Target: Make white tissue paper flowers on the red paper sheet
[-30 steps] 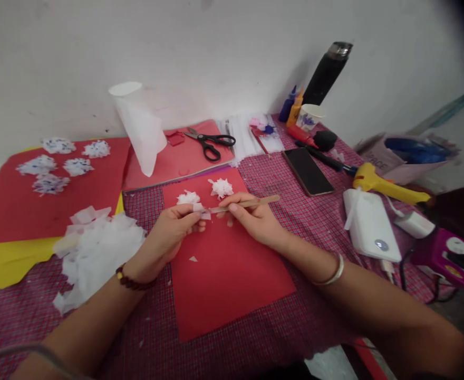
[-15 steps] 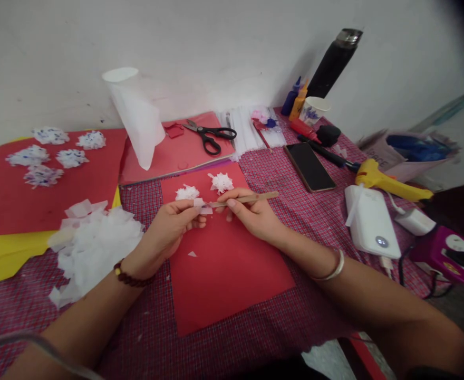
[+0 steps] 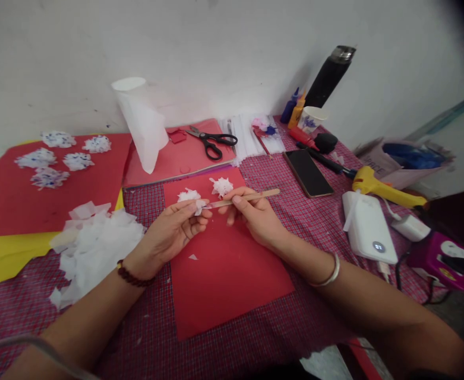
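My right hand (image 3: pixel 255 216) is closed around a thin wooden stick (image 3: pixel 270 193), its far end pointing left. That end meets a small piece of white tissue paper (image 3: pixel 200 207), pinched between the thumb and fingers of my left hand (image 3: pixel 182 221). Both hands are over a red paper sheet (image 3: pixel 232 285). Just behind them on the sheet are two white paper pompoms, one partly hidden by my left hand (image 3: pixel 188 195) and the other further right (image 3: pixel 222 186). A loose heap of white tissue squares (image 3: pixel 97 248) lies left of my left wrist.
Several blue-flecked pompoms (image 3: pixel 49 178) sit on red paper at left. Behind are a white paper cone (image 3: pixel 143 126) and black-handled scissors (image 3: pixel 216 140). At right lie a phone (image 3: pixel 308 173), a yellow glue gun (image 3: pixel 386 190) and a white power bank (image 3: pixel 368 227).
The tissue piece, flat before, is now folded up around the stick's tip. My left fingers have shifted and opened out somewhat beneath it. The view has tilted slightly.
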Motion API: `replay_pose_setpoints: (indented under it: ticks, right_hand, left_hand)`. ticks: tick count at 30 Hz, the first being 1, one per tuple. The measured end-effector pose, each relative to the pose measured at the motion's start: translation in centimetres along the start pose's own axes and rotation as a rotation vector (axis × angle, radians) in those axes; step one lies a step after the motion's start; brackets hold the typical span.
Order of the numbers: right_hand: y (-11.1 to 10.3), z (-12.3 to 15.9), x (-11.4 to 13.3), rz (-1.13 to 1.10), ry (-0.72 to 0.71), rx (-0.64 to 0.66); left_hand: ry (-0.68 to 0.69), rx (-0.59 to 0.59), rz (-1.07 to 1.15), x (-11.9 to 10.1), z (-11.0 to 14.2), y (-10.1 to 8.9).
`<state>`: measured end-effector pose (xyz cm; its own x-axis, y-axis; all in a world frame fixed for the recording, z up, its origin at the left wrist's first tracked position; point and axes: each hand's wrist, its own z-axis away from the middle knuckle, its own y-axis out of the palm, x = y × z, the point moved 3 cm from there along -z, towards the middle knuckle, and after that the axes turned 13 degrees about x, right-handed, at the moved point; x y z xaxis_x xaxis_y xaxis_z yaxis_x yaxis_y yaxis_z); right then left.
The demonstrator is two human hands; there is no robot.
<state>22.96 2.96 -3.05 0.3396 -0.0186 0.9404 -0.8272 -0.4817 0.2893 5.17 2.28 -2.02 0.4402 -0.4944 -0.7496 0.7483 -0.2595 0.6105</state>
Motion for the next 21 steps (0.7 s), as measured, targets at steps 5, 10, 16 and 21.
replay_pose_setpoints:
  ticks: [5,10,16,21]
  right_hand:
    - [0.1,0.0,0.1,-0.023,0.005,0.001]
    - [0.1,0.1,0.1,-0.041,0.015,-0.013]
    - [0.7,0.3,0.3,-0.056,0.001,0.011]
    - [1.0,0.7,0.0,0.029,0.065,-0.083]
  left_hand:
    - [-0.029,0.091,0.054,-0.1,0.1,-0.1]
    - [0.0,0.031,-0.084,0.1,0.2,-0.5]
    - [0.165,-0.097,-0.281,-0.1,0.2,0.2]
    - [0.429,-0.148,-1.035,-0.8,1.4,0.7]
